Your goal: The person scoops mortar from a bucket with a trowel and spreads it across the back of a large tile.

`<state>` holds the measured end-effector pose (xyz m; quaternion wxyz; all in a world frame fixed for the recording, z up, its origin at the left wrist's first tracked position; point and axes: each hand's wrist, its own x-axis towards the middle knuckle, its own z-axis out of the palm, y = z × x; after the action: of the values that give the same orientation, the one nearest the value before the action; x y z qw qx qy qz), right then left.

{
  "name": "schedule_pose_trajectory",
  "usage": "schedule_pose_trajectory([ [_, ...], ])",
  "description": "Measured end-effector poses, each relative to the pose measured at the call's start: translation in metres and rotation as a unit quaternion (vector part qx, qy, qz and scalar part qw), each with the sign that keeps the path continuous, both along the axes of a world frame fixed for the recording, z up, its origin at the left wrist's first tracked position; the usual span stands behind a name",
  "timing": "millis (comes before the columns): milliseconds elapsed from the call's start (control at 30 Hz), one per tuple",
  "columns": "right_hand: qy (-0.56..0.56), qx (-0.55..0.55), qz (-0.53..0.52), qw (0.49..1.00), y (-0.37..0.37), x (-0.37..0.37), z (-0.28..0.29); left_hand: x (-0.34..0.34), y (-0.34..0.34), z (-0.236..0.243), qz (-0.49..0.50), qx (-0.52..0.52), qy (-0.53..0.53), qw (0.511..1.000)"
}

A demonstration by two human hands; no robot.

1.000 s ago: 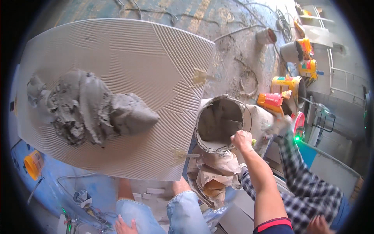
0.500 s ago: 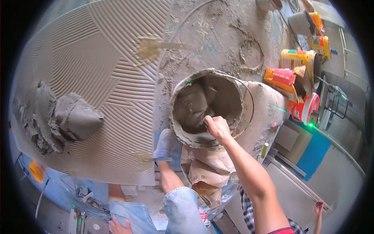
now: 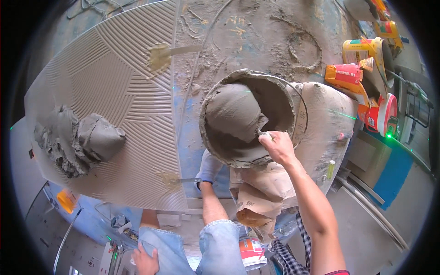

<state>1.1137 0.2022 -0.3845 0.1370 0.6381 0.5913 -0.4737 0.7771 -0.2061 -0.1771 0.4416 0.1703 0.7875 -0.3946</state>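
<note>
My right hand (image 3: 278,145) is closed around the handle of a trowel inside a mortar-caked bucket (image 3: 248,162). A large grey lump of mortar (image 3: 233,111) covers the trowel's blade, so its shape is hidden. Against my thigh at the lower left lies my left hand (image 3: 145,262), fingers apart and holding nothing. On the left, a big tile (image 3: 153,137) has combed ridges of adhesive over its face. Two touching heaps of mortar (image 3: 80,137) sit on that tile.
A wire bucket handle (image 3: 306,103) arcs on the right. Crumpled paper sacks (image 3: 261,197) lie just below the bucket. Orange packets (image 3: 344,79) and a red-white tub (image 3: 382,115) stand at right. A metal strip (image 3: 185,49) juts from the tile's edge; a cable (image 3: 204,43) crosses the floor.
The mortar in the bucket has risen into a rounded lump at its left side, with my right hand still on the trowel handle. The view has shifted; my left hand stays by my thigh.
</note>
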Motion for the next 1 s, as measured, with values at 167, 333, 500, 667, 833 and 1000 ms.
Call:
schedule_pose_trajectory([
  [167, 0.098, 0.077, -0.037, 0.992, -0.017, 0.013, 0.001, -0.015, -0.035, -0.006, -0.047, 0.061, 0.013, 0.997],
  [333, 0.101, 0.078, -0.087, 0.988, -0.034, 0.015, 0.064, -0.034, -0.047, -0.001, -0.020, 0.105, 0.006, 0.994],
  [500, 0.092, 0.087, -0.145, 0.981, -0.059, 0.041, 0.140, -0.058, -0.065, 0.004, 0.016, 0.151, 0.002, 0.988],
  [667, 0.063, 0.129, -0.168, 0.975, -0.080, 0.001, 0.240, -0.092, -0.086, 0.010, 0.014, 0.199, -0.004, 0.980],
  [833, 0.112, 0.181, -0.086, 0.973, -0.123, -0.119, 0.304, -0.132, -0.103, 0.016, 0.044, 0.220, -0.030, 0.974],
  [1000, 0.059, 0.426, 0.102, 0.897, -0.175, -0.269, 0.242, -0.167, -0.125, 0.014, 0.064, 0.246, -0.050, 0.966],
])
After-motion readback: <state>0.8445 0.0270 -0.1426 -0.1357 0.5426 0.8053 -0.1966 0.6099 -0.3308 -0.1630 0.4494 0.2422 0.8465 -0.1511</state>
